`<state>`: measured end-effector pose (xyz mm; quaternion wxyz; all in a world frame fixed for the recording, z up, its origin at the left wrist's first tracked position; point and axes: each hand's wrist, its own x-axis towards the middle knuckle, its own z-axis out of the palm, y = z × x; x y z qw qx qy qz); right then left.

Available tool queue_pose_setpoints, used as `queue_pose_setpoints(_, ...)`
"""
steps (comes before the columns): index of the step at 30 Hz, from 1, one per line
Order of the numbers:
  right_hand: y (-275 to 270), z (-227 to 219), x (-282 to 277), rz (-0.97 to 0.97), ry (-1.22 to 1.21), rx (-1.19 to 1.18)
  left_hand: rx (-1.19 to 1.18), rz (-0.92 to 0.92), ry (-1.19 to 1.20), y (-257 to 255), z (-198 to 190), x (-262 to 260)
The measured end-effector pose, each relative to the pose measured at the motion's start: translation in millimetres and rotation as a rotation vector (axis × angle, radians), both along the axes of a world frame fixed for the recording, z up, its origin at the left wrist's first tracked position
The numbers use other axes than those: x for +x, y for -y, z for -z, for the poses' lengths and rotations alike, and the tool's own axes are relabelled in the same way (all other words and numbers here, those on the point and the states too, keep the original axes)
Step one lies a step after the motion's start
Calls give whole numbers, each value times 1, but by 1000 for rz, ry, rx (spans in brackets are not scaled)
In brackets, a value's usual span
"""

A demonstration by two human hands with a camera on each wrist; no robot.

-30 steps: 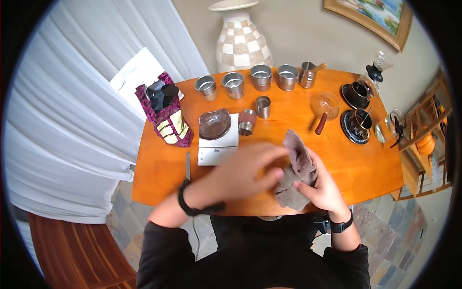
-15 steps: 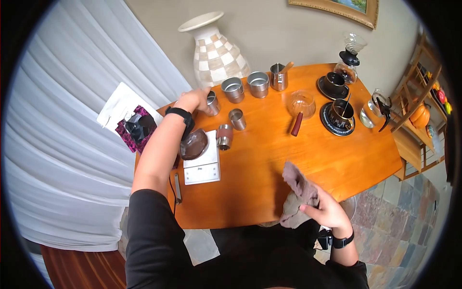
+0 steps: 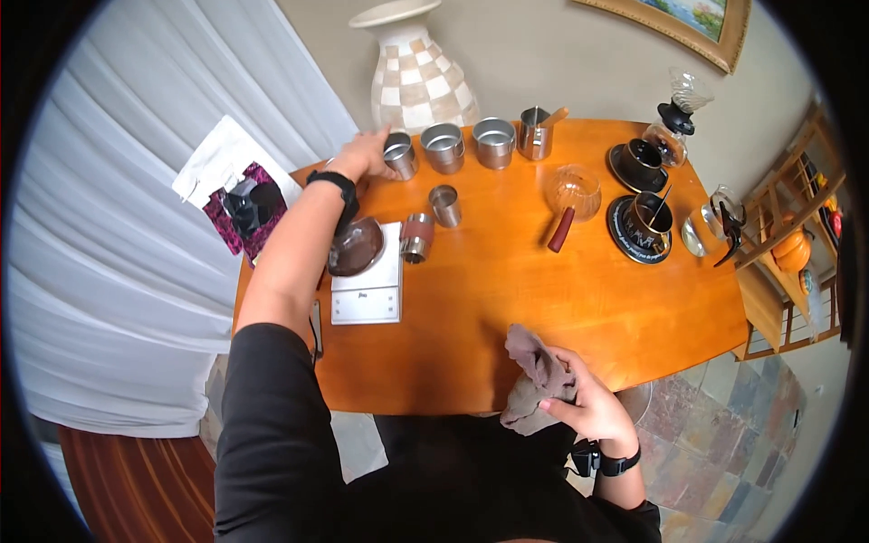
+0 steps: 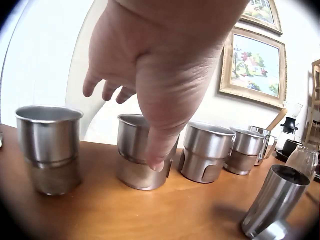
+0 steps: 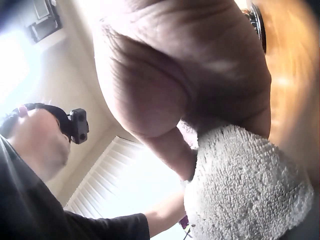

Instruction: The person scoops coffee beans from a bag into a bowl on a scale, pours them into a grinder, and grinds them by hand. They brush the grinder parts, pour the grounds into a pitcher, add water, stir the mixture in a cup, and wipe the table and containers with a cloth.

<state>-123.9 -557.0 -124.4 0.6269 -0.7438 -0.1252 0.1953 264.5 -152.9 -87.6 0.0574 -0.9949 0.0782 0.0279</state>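
Note:
My left hand [image 3: 365,156] reaches to the back left of the table, its fingers stretched out. In the left wrist view its thumb hangs in front of a steel cup [image 4: 131,167], with the other fingers spread above and behind. Left of that stands another steel cup [image 4: 49,150], hidden behind the hand in the head view. Close to the table's front edge, my right hand [image 3: 593,407] grips a crumpled grey-brown cloth [image 3: 534,394], thumb on the near side. The right wrist view shows the cloth's fluffy texture [image 5: 245,185].
More steel cups [image 3: 443,149] and a pitcher [image 3: 536,136] continue the row. Nearer stand a white scale [image 3: 367,303] bearing a brown dish [image 3: 358,249], a banded steel cylinder [image 3: 416,237] and a small steel cup [image 3: 444,206]. Rightward are a red-handled glass vessel [image 3: 573,192] and black cups [image 3: 641,163].
My left hand has gone from beside the cloth to the cups at the back left, its fingers now stretched out there. The right hand keeps hold of the cloth.

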Motion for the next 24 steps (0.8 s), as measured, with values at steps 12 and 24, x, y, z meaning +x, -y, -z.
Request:
queue_pose_setpoints(12, 4, 4, -21, 20, -15, 149, -44, -346, -128, -32, 5, -16)
queue_pose_setpoints(24, 4, -1, -28, 88, -19, 104, -25, -427, -130, -49, 17, -8)
